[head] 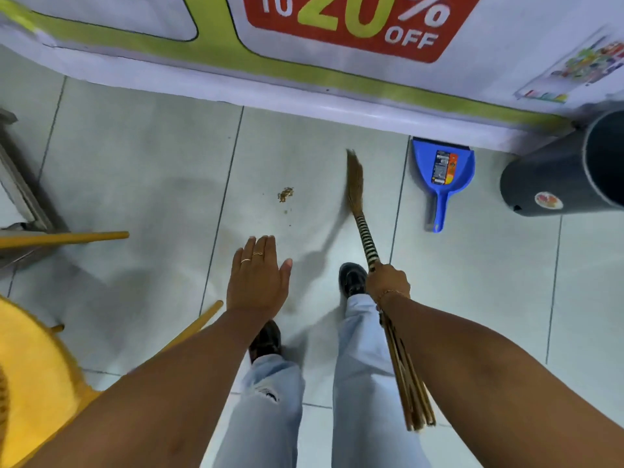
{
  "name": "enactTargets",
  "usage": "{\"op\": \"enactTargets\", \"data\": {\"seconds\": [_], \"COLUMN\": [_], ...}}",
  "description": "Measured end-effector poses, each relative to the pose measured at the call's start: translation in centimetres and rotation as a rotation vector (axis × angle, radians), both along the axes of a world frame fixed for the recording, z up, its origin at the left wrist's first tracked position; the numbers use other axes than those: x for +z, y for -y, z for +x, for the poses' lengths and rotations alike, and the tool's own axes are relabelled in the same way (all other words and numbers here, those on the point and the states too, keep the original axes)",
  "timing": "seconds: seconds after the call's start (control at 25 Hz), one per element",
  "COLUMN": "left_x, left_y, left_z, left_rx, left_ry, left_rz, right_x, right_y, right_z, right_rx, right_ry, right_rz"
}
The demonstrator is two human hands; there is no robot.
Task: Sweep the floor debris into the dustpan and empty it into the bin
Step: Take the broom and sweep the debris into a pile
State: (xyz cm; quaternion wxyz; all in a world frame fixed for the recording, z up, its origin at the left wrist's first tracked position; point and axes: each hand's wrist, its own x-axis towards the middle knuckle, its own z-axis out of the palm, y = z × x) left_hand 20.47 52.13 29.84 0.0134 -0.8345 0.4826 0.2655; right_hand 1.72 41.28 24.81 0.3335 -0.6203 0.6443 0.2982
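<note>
Debris (285, 194) sits in a small brownish-gold clump on the pale tiled floor (135, 157), with a few loose specks trailing off on its near side. Your right hand (388, 282) has its grip closed tight around the broom (366, 231), wrapped right where the black-and-white striped binding ends. Straw bristles fan out at the far end, a little blurred, just right of the clump and not touching it, while the loose bundle of stick ends runs back along your right forearm. Your left hand (258, 275) is flat and spread, palm down, fingers together, holding nothing, with two rings showing on the fingers. It hovers on the near side of the clump.

Over to the right lies the blue dustpan (442, 170), flat on the floor with its wide mouth against the base of the sale banner (337, 25) and its handle pointing back toward you; a colourful label is stuck inside the scoop. Further right is the dark grey bin (557, 177), round, with a small round sticker low on its side, close beside the dustpan but not touching it. Your dark shoes and light jeans fill the near middle of the view.
</note>
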Motion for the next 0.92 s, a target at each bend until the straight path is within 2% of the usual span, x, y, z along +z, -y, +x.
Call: {"op": "enactTargets", "data": {"seconds": [0.16, 0.4, 0.76, 0.92], "left_x": [-1.9, -4.6, -4.2, -3.4], "left_y": [-4.2, -2.0, -5.2, -5.9], "left_z": [2.2, 3.3, 2.2, 1.3], "left_rx": [-0.047, -0.082, -0.106, -0.121], "left_ry": [0.001, 0.016, -0.019, -0.011], "left_rz": [0.08, -0.053, 0.034, 0.036], "right_x": [-2.7, -3.9, -2.0, -1.1], "right_y": [-2.0, -3.4, -4.4, -6.3], "right_z": [2.9, 4.9, 1.2, -2.0], "right_rx": [0.069, 0.213, 0.502, 0.49], "right_ry": [0.006, 0.008, -0.043, -0.018], "right_rz": [-0.025, -0.077, -0.109, -0.07]}}
